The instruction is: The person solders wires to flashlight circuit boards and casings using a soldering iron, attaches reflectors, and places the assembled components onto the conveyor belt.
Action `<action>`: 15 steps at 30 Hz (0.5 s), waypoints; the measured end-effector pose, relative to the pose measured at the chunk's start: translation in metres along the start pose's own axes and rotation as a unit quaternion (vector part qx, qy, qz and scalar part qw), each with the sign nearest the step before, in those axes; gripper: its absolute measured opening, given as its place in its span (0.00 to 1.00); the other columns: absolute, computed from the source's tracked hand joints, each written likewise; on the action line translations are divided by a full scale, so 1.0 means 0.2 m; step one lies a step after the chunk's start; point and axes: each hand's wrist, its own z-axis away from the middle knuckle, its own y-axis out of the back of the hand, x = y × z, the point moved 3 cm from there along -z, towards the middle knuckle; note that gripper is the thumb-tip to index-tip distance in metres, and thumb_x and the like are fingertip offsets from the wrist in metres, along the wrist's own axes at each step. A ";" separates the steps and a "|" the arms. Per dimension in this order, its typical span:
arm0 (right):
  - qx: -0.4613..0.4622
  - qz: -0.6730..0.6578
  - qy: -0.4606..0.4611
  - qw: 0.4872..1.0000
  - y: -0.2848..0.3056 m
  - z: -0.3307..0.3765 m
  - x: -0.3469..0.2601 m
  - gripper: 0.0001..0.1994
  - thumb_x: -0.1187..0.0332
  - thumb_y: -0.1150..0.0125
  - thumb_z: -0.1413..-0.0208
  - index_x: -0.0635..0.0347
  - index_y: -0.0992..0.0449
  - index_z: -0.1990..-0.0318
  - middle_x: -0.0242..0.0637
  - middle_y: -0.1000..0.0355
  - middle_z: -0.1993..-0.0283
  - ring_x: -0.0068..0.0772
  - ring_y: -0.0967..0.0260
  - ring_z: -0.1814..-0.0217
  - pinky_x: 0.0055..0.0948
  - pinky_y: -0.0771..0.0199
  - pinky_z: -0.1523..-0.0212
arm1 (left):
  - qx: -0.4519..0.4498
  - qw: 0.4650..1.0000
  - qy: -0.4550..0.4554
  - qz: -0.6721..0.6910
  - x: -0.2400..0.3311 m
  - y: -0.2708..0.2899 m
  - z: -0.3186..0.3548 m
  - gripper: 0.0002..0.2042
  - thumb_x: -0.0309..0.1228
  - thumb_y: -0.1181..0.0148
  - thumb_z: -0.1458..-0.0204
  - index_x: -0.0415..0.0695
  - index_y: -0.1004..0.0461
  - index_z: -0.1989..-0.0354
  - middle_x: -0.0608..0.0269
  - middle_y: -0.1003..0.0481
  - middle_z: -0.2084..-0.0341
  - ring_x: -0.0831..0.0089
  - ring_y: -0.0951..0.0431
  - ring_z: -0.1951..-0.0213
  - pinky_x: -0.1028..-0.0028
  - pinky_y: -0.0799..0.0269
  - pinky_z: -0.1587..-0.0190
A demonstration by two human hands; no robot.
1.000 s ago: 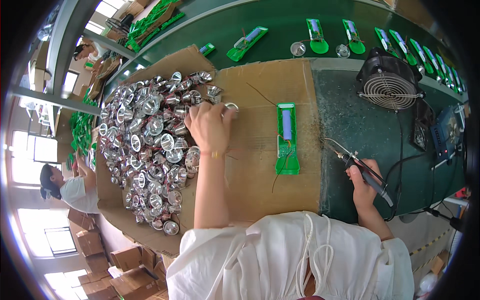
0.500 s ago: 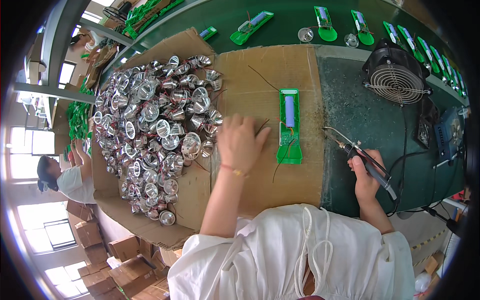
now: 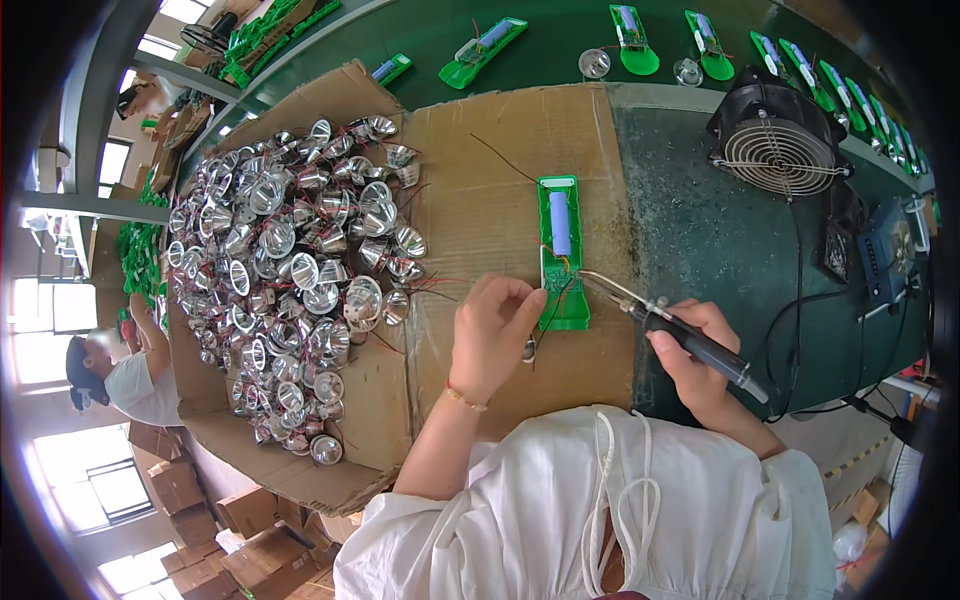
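A green plastic housing (image 3: 572, 318) lies on the cardboard sheet, with a violet battery cell (image 3: 560, 224) and a small circuit board (image 3: 557, 283) in it. My left hand (image 3: 492, 335) is closed in a pinch beside the board's left edge. Under its fingers shows a bit of a shiny reflector cup (image 3: 528, 350), mostly hidden by the hand. My right hand (image 3: 700, 350) is wrapped round the black handle of a soldering iron (image 3: 700, 345). Its thin tip reaches the board from the right; whether it touches cannot be made out.
A cardboard box (image 3: 350, 435) heaped with reflector cups (image 3: 304, 270) and red wires stands at the left. A black fan (image 3: 780, 150) and a blue box-shaped unit (image 3: 885, 250) sit at the right. Several green housings (image 3: 635, 55) line the far shelf. A co-worker (image 3: 120, 365) sits far left.
My left hand has left the heap of reflector cups and come right to the housing, now with a cup. My right hand has brought the soldering iron left, its tip at the board.
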 end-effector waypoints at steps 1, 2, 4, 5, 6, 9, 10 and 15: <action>0.001 -0.016 -0.010 1.000 -0.02 -0.01 0.01 0.09 0.75 0.39 0.53 0.67 0.30 0.65 0.38 0.30 0.70 0.18 0.35 0.74 0.17 0.36 0.75 | -0.001 1.000 0.000 0.000 0.00 -0.01 -0.01 0.09 0.31 0.40 0.52 0.37 0.27 0.73 0.62 0.28 0.78 0.76 0.27 0.77 0.77 0.33 0.73; 0.002 -0.016 -0.011 1.000 -0.04 -0.02 0.00 0.09 0.75 0.39 0.53 0.67 0.30 0.65 0.38 0.30 0.70 0.18 0.35 0.74 0.17 0.36 0.75 | -0.004 1.000 -0.008 -0.021 0.01 -0.01 -0.02 0.08 0.31 0.39 0.53 0.37 0.27 0.74 0.61 0.29 0.77 0.74 0.27 0.77 0.76 0.33 0.73; -0.009 -0.009 -0.028 1.000 -0.05 -0.03 0.00 0.08 0.75 0.39 0.53 0.67 0.30 0.66 0.38 0.30 0.72 0.17 0.35 0.76 0.17 0.36 0.76 | -0.008 0.999 -0.016 -0.042 0.01 -0.02 -0.03 0.08 0.30 0.39 0.54 0.37 0.27 0.74 0.60 0.30 0.76 0.73 0.27 0.78 0.75 0.33 0.73; -0.009 -0.008 -0.029 0.999 -0.06 -0.03 0.00 0.08 0.75 0.39 0.53 0.67 0.30 0.66 0.38 0.30 0.72 0.17 0.35 0.76 0.17 0.36 0.76 | -0.011 0.999 -0.013 -0.045 0.01 -0.02 -0.03 0.08 0.30 0.39 0.54 0.37 0.26 0.75 0.60 0.29 0.76 0.72 0.27 0.78 0.75 0.32 0.73; -0.010 0.010 -0.024 1.000 -0.06 -0.02 0.00 0.08 0.74 0.39 0.53 0.67 0.30 0.66 0.36 0.29 0.73 0.17 0.35 0.77 0.17 0.36 0.77 | -0.014 0.999 -0.010 -0.048 0.00 -0.02 -0.03 0.07 0.29 0.38 0.55 0.38 0.26 0.76 0.59 0.29 0.76 0.71 0.27 0.78 0.75 0.32 0.73; -0.001 0.020 -0.032 0.999 -0.08 -0.02 0.01 0.08 0.73 0.38 0.54 0.66 0.30 0.68 0.35 0.30 0.74 0.18 0.36 0.77 0.18 0.36 0.75 | -0.019 0.999 -0.003 -0.050 0.01 -0.02 -0.03 0.07 0.29 0.38 0.56 0.38 0.26 0.76 0.59 0.29 0.77 0.70 0.27 0.78 0.74 0.32 0.74; 0.007 0.009 -0.045 0.999 -0.08 -0.03 0.02 0.08 0.72 0.38 0.54 0.66 0.30 0.69 0.35 0.30 0.74 0.19 0.36 0.76 0.20 0.36 0.74 | -0.017 0.999 -0.002 -0.051 0.01 -0.02 -0.03 0.07 0.29 0.38 0.56 0.38 0.26 0.76 0.59 0.29 0.77 0.70 0.27 0.78 0.74 0.32 0.74; 0.021 0.022 -0.058 0.998 -0.07 -0.01 0.04 0.08 0.72 0.37 0.54 0.66 0.30 0.70 0.34 0.30 0.77 0.18 0.35 0.78 0.19 0.35 0.76 | -0.021 0.998 0.038 -0.055 0.00 -0.03 -0.02 0.07 0.30 0.38 0.57 0.39 0.26 0.77 0.58 0.27 0.77 0.65 0.27 0.78 0.72 0.32 0.74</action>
